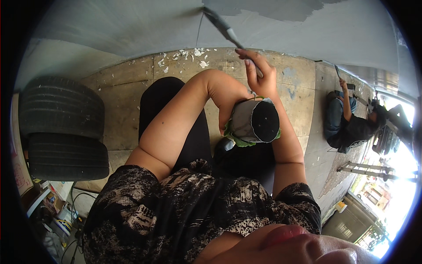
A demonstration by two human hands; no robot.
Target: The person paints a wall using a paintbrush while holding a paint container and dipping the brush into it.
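Observation:
My right hand [263, 72] is closed around the handle of a paintbrush [223, 29]. The brush slants up and left, and its dark bristle end appears to meet the grey wall [145, 28]. My left hand [231, 99] grips a round grey container [244, 119] in front of my knees. Its end facing me is dark, and ragged green edging shows around it; I cannot make out what is inside. Part of the left hand is hidden behind the container. A darker grey patch [277, 8] with an uneven edge lies higher on the wall.
White flakes [200, 53] are scattered on the tiled floor [118, 88] along the wall's foot. Two stacked tyres [61, 108] stand at left, above cables and clutter. To the right, another person [351, 127] sits by the wall with a raised hand holding a tool, near a ladder [365, 170] and bin [351, 215].

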